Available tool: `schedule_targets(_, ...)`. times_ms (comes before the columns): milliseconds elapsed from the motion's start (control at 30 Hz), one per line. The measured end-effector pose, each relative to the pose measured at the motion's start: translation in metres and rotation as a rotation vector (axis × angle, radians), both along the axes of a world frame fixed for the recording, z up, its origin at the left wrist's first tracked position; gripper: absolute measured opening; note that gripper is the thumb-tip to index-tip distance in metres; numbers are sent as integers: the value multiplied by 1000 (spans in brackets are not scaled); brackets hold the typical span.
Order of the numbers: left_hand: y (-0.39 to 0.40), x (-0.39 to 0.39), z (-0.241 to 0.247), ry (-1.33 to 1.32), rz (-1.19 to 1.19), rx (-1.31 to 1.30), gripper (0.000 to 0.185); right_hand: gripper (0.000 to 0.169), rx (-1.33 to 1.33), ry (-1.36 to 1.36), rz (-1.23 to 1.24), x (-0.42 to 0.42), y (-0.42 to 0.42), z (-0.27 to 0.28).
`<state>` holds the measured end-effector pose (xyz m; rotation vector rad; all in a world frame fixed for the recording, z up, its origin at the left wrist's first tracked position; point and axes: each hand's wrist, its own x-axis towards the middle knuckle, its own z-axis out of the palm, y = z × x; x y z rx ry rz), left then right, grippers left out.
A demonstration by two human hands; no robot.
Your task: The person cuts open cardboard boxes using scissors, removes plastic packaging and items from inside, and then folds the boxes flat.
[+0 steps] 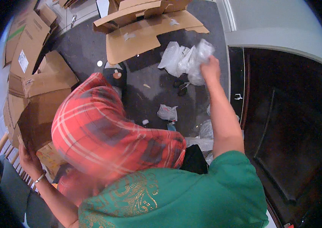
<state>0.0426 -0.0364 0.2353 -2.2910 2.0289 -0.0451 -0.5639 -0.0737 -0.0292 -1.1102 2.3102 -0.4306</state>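
Note:
My right hand (210, 69) reaches out over the dark floor and grips the right end of a bundle of clear bubble wrap (180, 59). My left hand (30, 159), with a bracelet at the wrist, is at the far left with its fingers on the lower edge of a large opened cardboard box (41, 116). How firmly it holds the cardboard cannot be told. Below the bubble wrap a pair of scissors (182, 88) lies on the floor. A crumpled plastic bag (168, 112) lies nearer to me, beside my plaid-trousered leg.
Flattened cardboard (138, 40) lies ahead. More cardboard (27, 42) leans at the left, above a wooden chair (3, 142). Plastic wrap (206, 129) lies under my right forearm. A dark door (291, 122) stands at the right. My shoe (115, 75) is on the floor.

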Motion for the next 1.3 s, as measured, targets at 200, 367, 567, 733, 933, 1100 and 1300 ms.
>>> schedule_targets(200,-3,8,-3,-25,-70,6,24,98,333,152,188,97,-35,-43)
schedule_targets(367,-4,4,0,-119,-122,-11,23,83,340,182,227,115,-44,-41)
schedule_targets(567,1,13,-5,-118,-41,30,22,57,-123,-307,336,72,-18,-12)
schedule_targets(733,-9,14,-7,-50,-77,13,23,47,412,-531,895,94,97,7)
schedule_targets(933,-10,34,-14,34,-4,9,25,41,398,-98,964,118,161,-15)
schedule_targets(1100,-18,-1,-7,7,-5,12,25,53,474,-104,860,105,167,-21)
schedule_targets(1300,-38,14,-12,-126,-204,-18,27,93,560,-272,213,72,160,32)
